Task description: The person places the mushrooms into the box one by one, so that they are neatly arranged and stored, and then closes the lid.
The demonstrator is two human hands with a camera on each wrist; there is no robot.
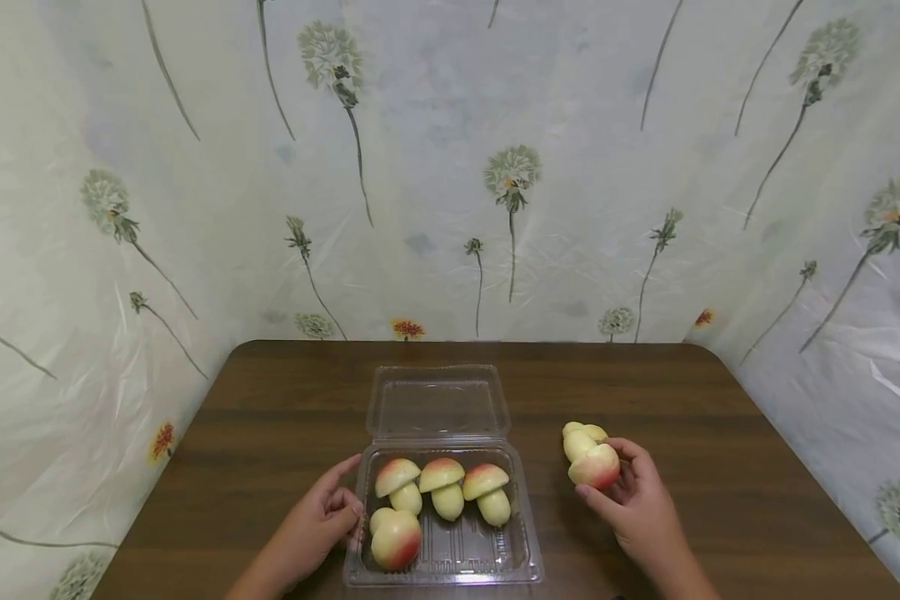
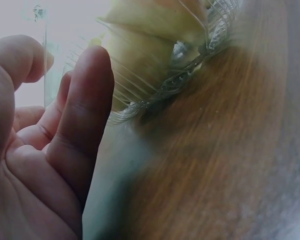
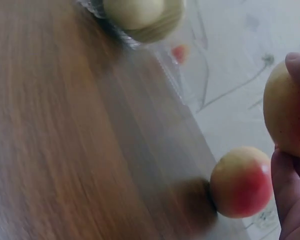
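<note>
In the head view a clear plastic clamshell container (image 1: 487, 550) lies with its lid folded back. Three toy mushrooms with red-tinged caps stand in a row inside it; a fourth mushroom (image 1: 397, 540) lies in its front left corner. My left hand (image 1: 318, 521) holds the container's left rim, thumb at the edge and fingers along the side wall. To the container's right, my right hand (image 1: 633, 500) pinches a mushroom (image 1: 596, 468) by its cap. Just beyond it another mushroom (image 1: 592, 432) is partly hidden. The right wrist view shows the held cap (image 3: 285, 112) between thumb and fingers.
The dark wooden table (image 1: 292, 400) has rounded far corners. A flower-printed sheet (image 1: 435, 167) surrounds its back and sides. The container's clear lid (image 1: 438, 404) extends toward the back of the table.
</note>
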